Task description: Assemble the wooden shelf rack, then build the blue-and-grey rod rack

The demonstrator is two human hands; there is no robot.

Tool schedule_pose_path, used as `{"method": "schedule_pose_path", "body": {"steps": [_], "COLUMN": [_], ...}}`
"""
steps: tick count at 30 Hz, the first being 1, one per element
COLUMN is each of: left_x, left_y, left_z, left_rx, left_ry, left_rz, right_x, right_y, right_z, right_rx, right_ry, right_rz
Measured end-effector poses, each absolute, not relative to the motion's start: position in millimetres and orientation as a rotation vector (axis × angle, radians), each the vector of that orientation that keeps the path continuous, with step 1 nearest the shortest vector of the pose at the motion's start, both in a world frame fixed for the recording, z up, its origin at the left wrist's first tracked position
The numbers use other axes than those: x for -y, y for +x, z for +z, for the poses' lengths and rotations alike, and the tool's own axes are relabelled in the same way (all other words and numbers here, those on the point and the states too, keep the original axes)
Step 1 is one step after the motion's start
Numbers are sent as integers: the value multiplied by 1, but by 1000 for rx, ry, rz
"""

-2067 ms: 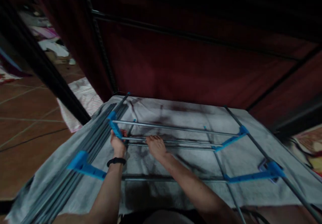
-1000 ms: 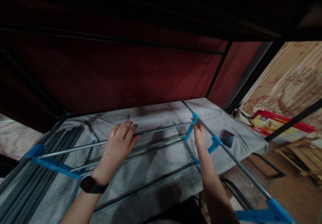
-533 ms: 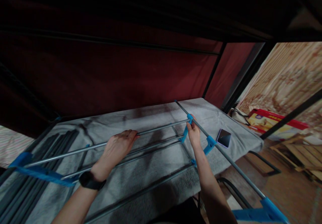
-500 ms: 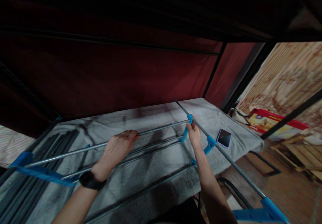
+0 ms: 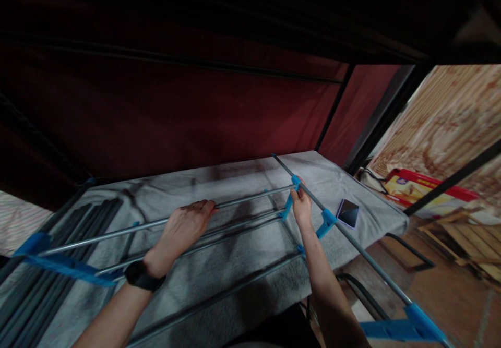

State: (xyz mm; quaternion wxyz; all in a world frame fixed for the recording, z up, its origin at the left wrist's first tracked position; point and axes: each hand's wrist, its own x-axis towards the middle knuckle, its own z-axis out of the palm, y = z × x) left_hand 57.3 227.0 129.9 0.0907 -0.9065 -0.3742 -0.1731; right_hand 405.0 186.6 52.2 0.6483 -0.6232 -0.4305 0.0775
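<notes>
A frame of grey metal tubes and blue plastic connectors stands across the cloth-covered surface. My left hand (image 5: 190,225), with a dark watch on the wrist, is wrapped over the upper crosswise metal tube (image 5: 250,198). At that tube's right end, my right hand (image 5: 301,204) grips the blue plastic connector (image 5: 296,182), its fingers partly hidden behind it. This connector sits on a long slanting tube (image 5: 364,256). Lower on the same tube is another blue connector (image 5: 327,220). A large blue bracket (image 5: 66,264) joins the tubes at the left.
Several loose dark grey tubes (image 5: 84,243) lie at the left on the grey cloth (image 5: 219,178). A phone (image 5: 348,213) rests near the right edge. Beyond are a red and yellow box (image 5: 428,187) and a wooden slatted piece (image 5: 465,238). A black metal post (image 5: 334,108) rises behind.
Hardly anything differs. Both hands keep their places on the tube and connector; the view has shifted very slightly.
</notes>
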Motion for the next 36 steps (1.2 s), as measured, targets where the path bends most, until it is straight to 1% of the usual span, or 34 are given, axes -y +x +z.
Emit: {"method": "schedule_pose_path", "body": {"steps": [9, 18, 22, 27, 33, 36], "left_x": [-228, -229, -225, -219, -220, -218], "left_y": [59, 60, 59, 59, 51, 36], "left_z": [133, 135, 141, 138, 129, 127], "left_rx": [1149, 1226, 1188, 1127, 910, 952], "left_ry": [-2683, -2716, -2745, -2647, -2520, -2417], "left_rz": [-391, -314, -296, -361, -481, -487], "right_x": [-187, -186, -186, -186, -186, -185], "right_y": [406, 409, 408, 408, 410, 411], "right_z": [46, 42, 44, 41, 35, 34], "right_rx": [973, 998, 1000, 981, 910, 930], "right_ry": [-1347, -1396, -1398, -1370, -1364, -1390], "right_rz": [179, 151, 133, 184, 202, 193]}}
